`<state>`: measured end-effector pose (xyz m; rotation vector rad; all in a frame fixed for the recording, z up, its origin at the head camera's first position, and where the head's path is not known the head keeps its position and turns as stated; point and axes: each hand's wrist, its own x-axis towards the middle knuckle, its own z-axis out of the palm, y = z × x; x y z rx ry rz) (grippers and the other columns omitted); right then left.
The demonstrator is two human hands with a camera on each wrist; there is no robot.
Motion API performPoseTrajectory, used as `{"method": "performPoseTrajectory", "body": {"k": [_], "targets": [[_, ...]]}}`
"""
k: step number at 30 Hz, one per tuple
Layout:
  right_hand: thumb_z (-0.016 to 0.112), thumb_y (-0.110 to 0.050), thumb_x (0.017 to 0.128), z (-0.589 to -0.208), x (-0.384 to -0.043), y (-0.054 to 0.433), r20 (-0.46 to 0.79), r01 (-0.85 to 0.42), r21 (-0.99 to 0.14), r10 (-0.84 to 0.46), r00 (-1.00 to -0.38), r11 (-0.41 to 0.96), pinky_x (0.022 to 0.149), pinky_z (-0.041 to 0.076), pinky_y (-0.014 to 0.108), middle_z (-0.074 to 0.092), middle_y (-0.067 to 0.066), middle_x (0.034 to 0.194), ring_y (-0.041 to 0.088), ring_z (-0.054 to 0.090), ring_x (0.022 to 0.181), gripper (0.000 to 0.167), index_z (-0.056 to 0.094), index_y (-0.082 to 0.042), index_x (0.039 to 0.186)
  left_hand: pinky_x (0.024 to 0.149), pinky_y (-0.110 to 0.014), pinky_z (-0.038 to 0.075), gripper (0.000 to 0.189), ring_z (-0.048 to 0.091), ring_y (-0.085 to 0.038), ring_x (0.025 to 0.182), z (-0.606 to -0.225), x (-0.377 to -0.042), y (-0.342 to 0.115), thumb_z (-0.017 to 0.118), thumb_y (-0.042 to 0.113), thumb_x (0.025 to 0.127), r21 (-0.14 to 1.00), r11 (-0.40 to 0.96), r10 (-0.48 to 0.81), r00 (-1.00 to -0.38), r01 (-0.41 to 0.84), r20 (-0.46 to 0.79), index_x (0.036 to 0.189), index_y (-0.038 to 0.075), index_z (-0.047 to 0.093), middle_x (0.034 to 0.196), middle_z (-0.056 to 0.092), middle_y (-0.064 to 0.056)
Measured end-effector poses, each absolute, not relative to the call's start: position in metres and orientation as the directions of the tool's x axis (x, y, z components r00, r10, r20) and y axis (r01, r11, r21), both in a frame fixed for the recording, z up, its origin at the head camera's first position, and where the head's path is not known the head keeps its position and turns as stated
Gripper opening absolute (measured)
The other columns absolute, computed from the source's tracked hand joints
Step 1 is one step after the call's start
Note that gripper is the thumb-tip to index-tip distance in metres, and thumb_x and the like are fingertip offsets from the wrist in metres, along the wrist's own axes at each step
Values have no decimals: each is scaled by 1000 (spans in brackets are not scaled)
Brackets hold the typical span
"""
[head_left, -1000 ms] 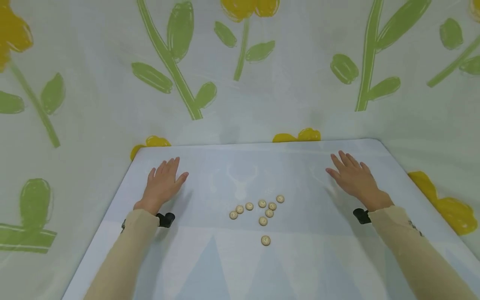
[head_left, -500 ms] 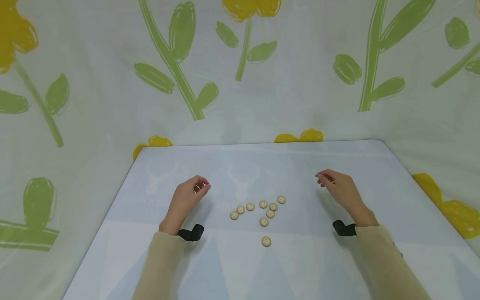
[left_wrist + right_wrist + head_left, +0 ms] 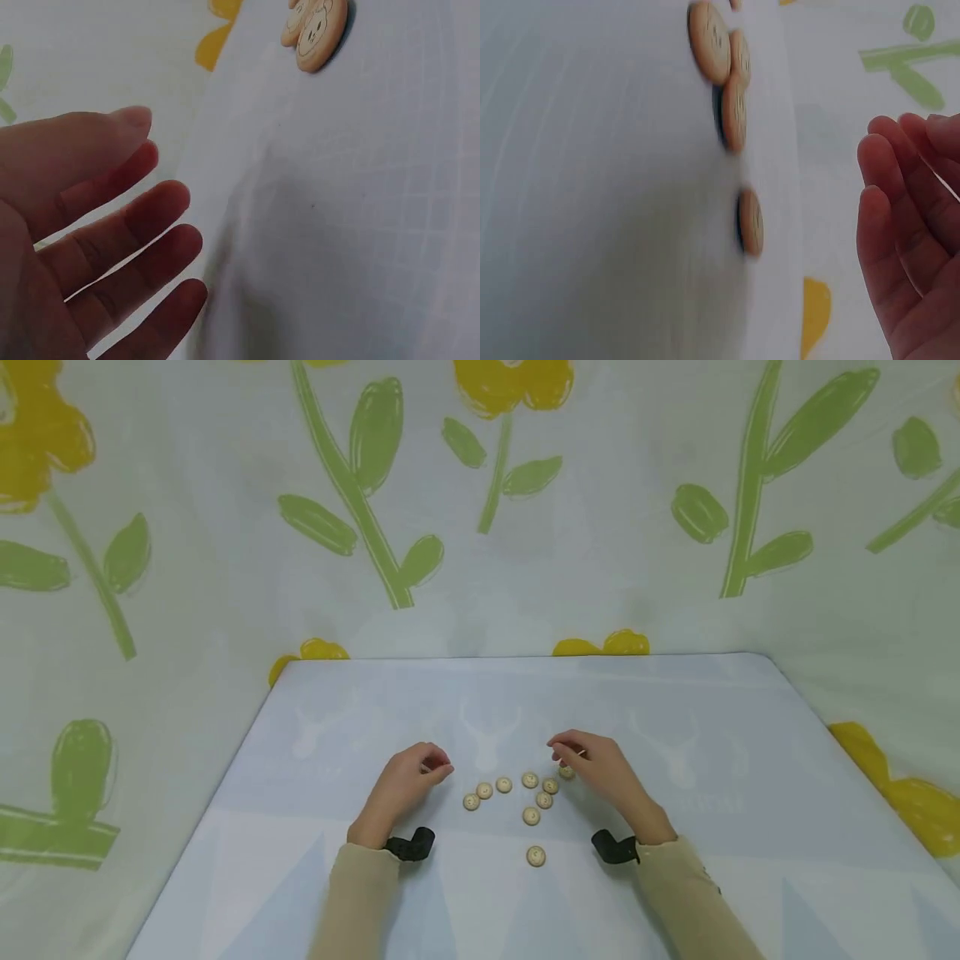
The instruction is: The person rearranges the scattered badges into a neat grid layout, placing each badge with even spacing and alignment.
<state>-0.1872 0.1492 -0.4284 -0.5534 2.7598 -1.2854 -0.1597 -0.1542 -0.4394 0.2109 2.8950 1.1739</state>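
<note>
Several small round tan discs (image 3: pixel 531 816) lie in a loose cluster mid-table. A drawn face shows on one disc (image 3: pixel 321 37) in the left wrist view. My left hand (image 3: pixel 402 785) hovers just left of the cluster, fingers loosely bent and holding nothing. Above the cluster's right end is my right hand (image 3: pixel 602 770), its fingers also loosely bent around nothing. Its fingertips partly cover the rightmost disc (image 3: pixel 567 773) in the head view. From the right wrist, that hand's fingers (image 3: pixel 877 169) appear apart from the nearest disc (image 3: pixel 751 222).
The table (image 3: pixel 300 793) has a pale blue-white cover printed with triangles and antlered heads. Behind it and along its sides hangs a white cloth (image 3: pixel 600 552) with yellow flowers and green leaves. One disc (image 3: pixel 536 857) lies closer to the front than the others.
Both hands have come inward from the table's sides toward the discs. Their fingers went from spread and straight to loosely bent. The discs keep their arrangement.
</note>
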Motion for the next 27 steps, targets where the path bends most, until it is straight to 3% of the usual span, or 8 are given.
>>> {"method": "performPoseTrajectory", "body": {"k": [4,8,15,22,27], "targets": [[53,-17,89,-429,-188,129,106,-312,-776,-373,-922,548,59,45,28,64,3,84,20,58,74,18,62,-11,103,94,-40,33,10,43,-22,112,-441,-160,-148,67,29,78,693,703,218,-976,159,3,83,22,60,114,54,0],[49,-10,89,-430,-189,114,97,-328,-780,-416,-904,532,61,44,28,64,1,84,16,58,74,18,63,-11,101,101,-47,22,18,23,-31,129,-445,-162,-143,69,33,76,655,724,279,-960,217,9,87,21,60,134,40,-9],[54,-12,87,-434,-190,90,68,-407,-710,-520,-851,574,72,46,27,62,-7,89,6,55,78,18,65,-15,101,104,-51,9,27,6,-33,134,-449,-159,-140,73,39,68,614,748,340,-940,253,-27,86,24,59,143,25,-10],[60,-14,83,-441,-186,72,35,-481,-641,-603,-797,598,73,44,27,58,-12,89,5,53,80,18,64,-17,100,104,-51,6,22,6,-35,133,-457,-158,-142,74,35,68,591,745,374,-927,309,12,80,27,58,143,25,-12],[61,-10,80,-442,-179,63,56,-559,-557,-644,-763,614,74,43,28,58,-7,91,9,51,81,19,65,-15,98,103,-52,6,19,6,-35,133,-459,-158,-144,73,34,69,596,733,393,-919,328,23,79,29,58,143,24,-13]]}}
